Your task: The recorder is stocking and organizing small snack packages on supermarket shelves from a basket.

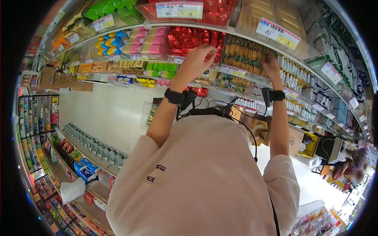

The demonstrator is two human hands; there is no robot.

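Observation:
My left hand [202,57] reaches over the front of a shelf bin of red foil-wrapped snacks [186,39], its fingers bent; whether they touch a packet is unclear. At the right end of the neighbouring bin of round biscuits in clear wrap [243,53], my right hand [269,60] is raised with its fingers curled and in shadow, so its grip is hard to see. Both wrists wear black straps with small devices. Pink and cream packets [152,44] lie left of the red ones, and slim white packets [291,69] stand right of the biscuits.
An upper shelf with a clear bin of red packets [212,13] overhangs the hands. Price cards line the shelf edges. Black cables hang by my waist. Cardboard boxes [291,138] and a yellow basket [308,144] stand at the right; a low shelf with glass-like domed items [97,144] is at the left.

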